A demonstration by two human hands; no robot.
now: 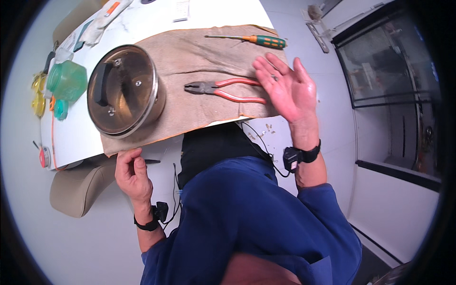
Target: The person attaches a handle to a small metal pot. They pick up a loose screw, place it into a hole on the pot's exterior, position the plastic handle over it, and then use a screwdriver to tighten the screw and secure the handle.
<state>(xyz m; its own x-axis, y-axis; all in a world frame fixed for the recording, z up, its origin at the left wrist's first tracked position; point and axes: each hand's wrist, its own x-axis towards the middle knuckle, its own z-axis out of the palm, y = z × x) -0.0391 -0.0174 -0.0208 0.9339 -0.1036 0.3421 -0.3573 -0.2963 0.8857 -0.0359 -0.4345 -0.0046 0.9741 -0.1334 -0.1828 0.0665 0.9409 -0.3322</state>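
My right hand (286, 87) is palm up at the cloth's right end, fingers spread, with a small dark metal piece (274, 77) lying on it. Beside its fingers lie combination pliers (203, 87) with red handles, jaws to the left. Above them rests a screwdriver (269, 41) with a green and orange handle. My left hand (133, 174) is at the cloth's near left corner, fingers curled; whether it pinches the edge is unclear. A metal pot (160, 103) with a glass lid (137, 67) stands on the brown cloth (199, 117); the lid has a black handle (103, 84).
A green translucent jar (69, 81), yellow containers (38, 96) and a white cloth (98, 28) are on the white table's left part. A beige chair (80, 188) stands below its near left edge. Black cables (174, 199) hang by my legs.
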